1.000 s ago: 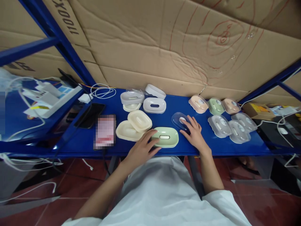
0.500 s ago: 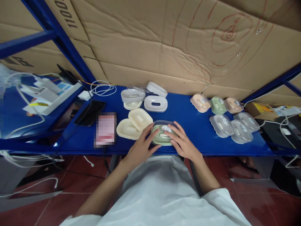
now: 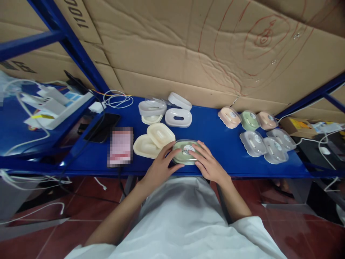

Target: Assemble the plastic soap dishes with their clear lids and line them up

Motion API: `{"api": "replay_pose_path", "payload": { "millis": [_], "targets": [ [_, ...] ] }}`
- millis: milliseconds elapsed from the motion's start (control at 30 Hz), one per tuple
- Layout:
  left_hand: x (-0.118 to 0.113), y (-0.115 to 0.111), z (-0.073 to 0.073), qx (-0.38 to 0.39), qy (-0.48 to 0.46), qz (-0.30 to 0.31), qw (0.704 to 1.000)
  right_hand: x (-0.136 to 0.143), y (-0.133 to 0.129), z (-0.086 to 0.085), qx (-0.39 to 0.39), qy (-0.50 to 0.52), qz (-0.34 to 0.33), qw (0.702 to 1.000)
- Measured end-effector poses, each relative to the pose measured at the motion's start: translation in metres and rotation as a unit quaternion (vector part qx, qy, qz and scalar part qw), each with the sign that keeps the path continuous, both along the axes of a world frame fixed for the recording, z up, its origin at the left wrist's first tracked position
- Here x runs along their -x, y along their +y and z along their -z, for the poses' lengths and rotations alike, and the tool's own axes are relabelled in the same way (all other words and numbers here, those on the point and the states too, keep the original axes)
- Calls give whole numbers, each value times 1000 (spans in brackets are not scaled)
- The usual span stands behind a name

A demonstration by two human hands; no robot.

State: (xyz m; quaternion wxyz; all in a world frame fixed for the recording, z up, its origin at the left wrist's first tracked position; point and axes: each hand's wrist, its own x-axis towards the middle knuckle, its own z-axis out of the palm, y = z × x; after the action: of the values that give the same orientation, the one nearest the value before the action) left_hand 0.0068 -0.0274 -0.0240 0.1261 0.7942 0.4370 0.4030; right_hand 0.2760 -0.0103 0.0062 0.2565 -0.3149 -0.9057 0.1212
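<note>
Pale shirt fabric [image 3: 199, 223] fills the bottom centre of the frame. Just beyond it, near the front edge of the blue bench [image 3: 215, 135], a green soap dish [image 3: 188, 159] stands level in the lower centre, under a clear lid [image 3: 185, 143] bearing a round label.

Left hand [image 3: 161, 163]: grip closed on the left end, thumb at the near rim. Right hand [image 3: 211, 165]: grip closed on the right end, fingers across the lid. Hold from both ends judged to keep lid and base aligned; whether the lid is fully seated cannot be told.

Just left of the left hand, two cream dishes [image 3: 144, 148] overlap, uncovered. Left of centre, a device with a pixelated screen [image 3: 120, 147] lies flat.

Right of the frame: three grey lidded dishes [image 3: 253, 142], with three peach and green lidded dishes [image 3: 229, 118] behind, apparently grouped by colour and apart from the uncovered ones.

Further back, upper centre: pale grey open dishes [image 3: 178, 118], then cardboard [image 3: 161, 46] lining the rear.
</note>
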Motion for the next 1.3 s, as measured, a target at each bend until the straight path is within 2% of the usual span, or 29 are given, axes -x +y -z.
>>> {"api": "replay_pose_path", "payload": {
  "millis": [167, 333, 500, 567, 700, 767, 800, 867, 933, 1000, 1033, 1133, 1233, 1300],
  "targets": [
    [0, 0, 1, -11, 0, -3, 1000, -4, -1, 0, -3, 2, -6, 1000],
    [0, 2, 2, -26, -3, -2, 1000, -4, -2, 2, -17, -38, 21, 999],
    [-1, -2, -3, -44, 34, -12, 998, -12, -3, 9, -37, -37, 26, 998],
    [-2, -4, -6, -75, 54, -30, 995, -26, 5, 10, -58, -50, 56, 995],
    [-5, -6, -9, -130, 86, -127, 980, -57, 38, 0, -85, -97, 197, 972],
    [-7, -4, -8, -130, 107, -163, 972, -58, 59, -10, -101, -111, 239, 959],
    [-7, -3, -7, -122, 115, -161, 973, -53, 68, -16, -107, -115, 238, 959],
    [-7, -2, -6, -99, 127, -111, 981, -29, 83, -27, -111, -122, 190, 968],
    [-6, -2, -5, -88, 135, -30, 986, 5, 90, -33, -109, -122, 113, 980],
    [-4, -4, -5, -94, 133, 21, 986, 39, 90, -33, -106, -115, 42, 987],
    [-2, -5, -4, -101, 123, 28, 987, 52, 88, -30, -103, -112, 13, 988],
    [-1, -6, -4, -112, 78, -4, 991, 69, 79, -19, -86, -107, -44, 990],
    [-3, -4, -5, -98, 89, -67, 989, 55, 79, -12, -66, -98, -67, 991],
    [-5, -3, -7, -84, 131, -82, 984, 41, 88, -12, -58, -73, -65, 993]
  ]
}}
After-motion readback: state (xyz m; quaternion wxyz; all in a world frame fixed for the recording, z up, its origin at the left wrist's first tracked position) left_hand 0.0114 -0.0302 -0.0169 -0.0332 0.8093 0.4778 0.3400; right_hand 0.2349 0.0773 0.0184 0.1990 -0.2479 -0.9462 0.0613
